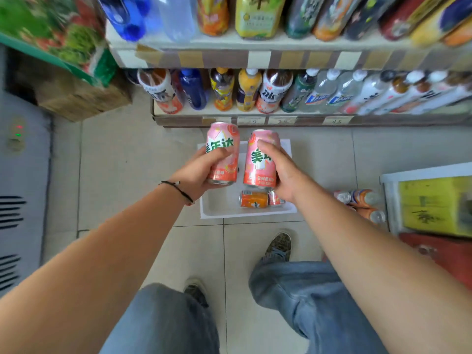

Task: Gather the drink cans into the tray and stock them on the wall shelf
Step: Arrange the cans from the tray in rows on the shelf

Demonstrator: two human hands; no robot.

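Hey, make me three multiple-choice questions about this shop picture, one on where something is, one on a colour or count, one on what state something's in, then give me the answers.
1. Where is the white tray?
A. On the floor below the shelves
B. On the top shelf
C. On the cardboard box

2. What colour is the can lying whole in view in the tray?
A. Blue
B. Orange
C. Black

3. What are the hands doing?
A. Both hang idle
B. Only the left holds a can
C. Each grips one pink can

Answers:
1 A, the tray rests on the tiles in front of the person's shoes.
2 B, the orange can lies on its side in the tray, beside a second can mostly hidden by the right hand.
3 C, the left hand wraps the left pink can and the right hand wraps the right pink can, both upright above the tray.
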